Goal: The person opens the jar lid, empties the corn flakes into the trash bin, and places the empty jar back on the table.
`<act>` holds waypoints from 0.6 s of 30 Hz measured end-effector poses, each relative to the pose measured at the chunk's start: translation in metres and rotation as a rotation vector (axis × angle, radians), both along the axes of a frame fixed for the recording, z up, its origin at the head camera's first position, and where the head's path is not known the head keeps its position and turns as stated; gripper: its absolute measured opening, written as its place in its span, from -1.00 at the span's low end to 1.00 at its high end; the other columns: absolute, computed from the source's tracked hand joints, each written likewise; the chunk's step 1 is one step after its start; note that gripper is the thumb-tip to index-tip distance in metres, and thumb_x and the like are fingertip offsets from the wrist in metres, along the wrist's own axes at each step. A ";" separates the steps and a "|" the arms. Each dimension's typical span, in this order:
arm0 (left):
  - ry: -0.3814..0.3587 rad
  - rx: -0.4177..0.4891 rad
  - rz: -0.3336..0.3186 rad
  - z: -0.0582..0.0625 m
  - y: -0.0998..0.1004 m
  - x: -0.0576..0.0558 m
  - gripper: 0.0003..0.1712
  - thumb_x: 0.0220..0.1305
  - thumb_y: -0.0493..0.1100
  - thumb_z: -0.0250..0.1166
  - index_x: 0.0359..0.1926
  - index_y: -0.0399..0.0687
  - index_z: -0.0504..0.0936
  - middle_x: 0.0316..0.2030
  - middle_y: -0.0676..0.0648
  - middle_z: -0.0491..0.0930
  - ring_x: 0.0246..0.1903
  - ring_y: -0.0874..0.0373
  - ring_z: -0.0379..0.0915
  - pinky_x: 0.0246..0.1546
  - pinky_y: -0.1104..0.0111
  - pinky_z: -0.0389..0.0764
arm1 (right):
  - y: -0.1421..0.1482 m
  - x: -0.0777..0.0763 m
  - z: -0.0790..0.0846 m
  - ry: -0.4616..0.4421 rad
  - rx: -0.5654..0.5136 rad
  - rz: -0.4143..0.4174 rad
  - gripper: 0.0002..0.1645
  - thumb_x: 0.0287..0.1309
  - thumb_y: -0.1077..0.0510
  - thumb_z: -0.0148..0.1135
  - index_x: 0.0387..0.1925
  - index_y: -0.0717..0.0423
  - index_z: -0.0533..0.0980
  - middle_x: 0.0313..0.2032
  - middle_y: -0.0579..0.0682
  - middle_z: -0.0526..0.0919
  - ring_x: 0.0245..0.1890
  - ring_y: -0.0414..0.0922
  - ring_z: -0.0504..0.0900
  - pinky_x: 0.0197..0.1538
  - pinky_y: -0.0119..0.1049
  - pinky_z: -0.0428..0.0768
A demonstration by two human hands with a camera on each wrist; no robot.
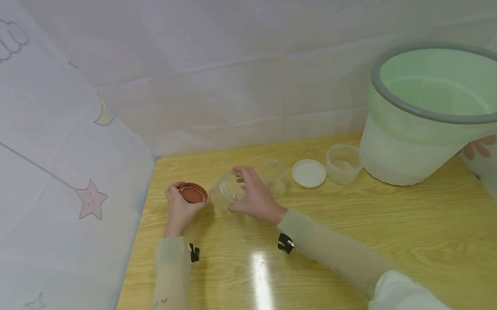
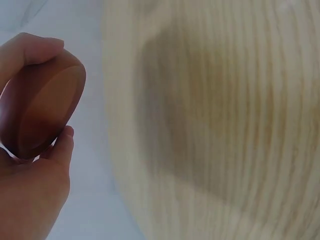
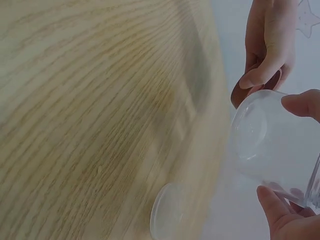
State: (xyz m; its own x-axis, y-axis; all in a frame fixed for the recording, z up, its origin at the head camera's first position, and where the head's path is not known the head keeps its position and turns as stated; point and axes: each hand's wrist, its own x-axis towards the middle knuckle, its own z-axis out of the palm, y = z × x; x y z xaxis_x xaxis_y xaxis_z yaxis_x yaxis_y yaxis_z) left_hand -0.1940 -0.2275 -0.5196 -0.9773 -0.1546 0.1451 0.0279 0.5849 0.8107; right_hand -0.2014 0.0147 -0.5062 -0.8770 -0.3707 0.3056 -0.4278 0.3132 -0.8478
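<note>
My left hand [image 1: 179,210] grips a reddish-brown round lid [image 1: 194,193] by its sides, fingers around the far edge and thumb at the near one. The left wrist view shows the lid's smooth outer face [image 2: 47,107] above the tabletop. Close beside it, my right hand [image 1: 258,198] holds a clear jar [image 3: 272,145], thumb and fingers spread on opposite sides of its wall. The jar is tipped on its side, its rounded base [image 3: 250,132] towards the left hand and its ridged rim [image 3: 314,185] by the right palm. Lid and jar overlap in the right wrist view.
A second clear container [image 1: 274,171] stands right of the right hand. Further right are a white round lid [image 1: 309,173] and a translucent tub [image 1: 343,164]. A large pale green bucket [image 1: 410,147] with a grey rim occupies the table's back right, by the curtained wall [image 1: 241,98].
</note>
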 end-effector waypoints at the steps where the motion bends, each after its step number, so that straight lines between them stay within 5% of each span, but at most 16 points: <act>1: -0.008 -0.012 0.001 -0.003 -0.001 -0.002 -0.01 -0.22 -0.15 0.58 0.18 -0.24 0.17 0.07 -0.27 0.07 -0.02 -0.17 0.26 -0.04 0.00 0.43 | -0.002 -0.004 -0.002 0.002 0.013 -0.004 0.20 -0.41 0.16 0.62 0.30 0.00 0.12 0.15 0.03 0.24 0.08 0.02 0.38 0.08 -0.17 0.47; 9: -0.085 -0.033 0.049 -0.022 -0.005 -0.004 -0.01 -0.21 -0.17 0.58 0.21 -0.29 0.19 0.08 -0.32 0.11 0.01 -0.21 0.24 0.04 0.01 0.37 | -0.012 -0.026 -0.014 -0.018 0.160 -0.028 0.20 -0.39 0.11 0.62 0.32 0.04 0.14 0.19 -0.04 0.25 0.10 0.05 0.40 0.00 -0.22 0.49; 18: -0.127 -0.117 0.017 -0.043 -0.005 -0.012 0.09 -0.27 -0.02 0.60 0.25 -0.33 0.23 0.07 -0.33 0.27 0.07 -0.20 0.20 0.10 -0.01 0.29 | -0.017 -0.041 -0.031 -0.006 0.288 -0.054 0.18 -0.37 0.13 0.60 0.32 0.06 0.13 0.20 -0.02 0.29 0.14 -0.06 0.37 0.15 -0.18 0.38</act>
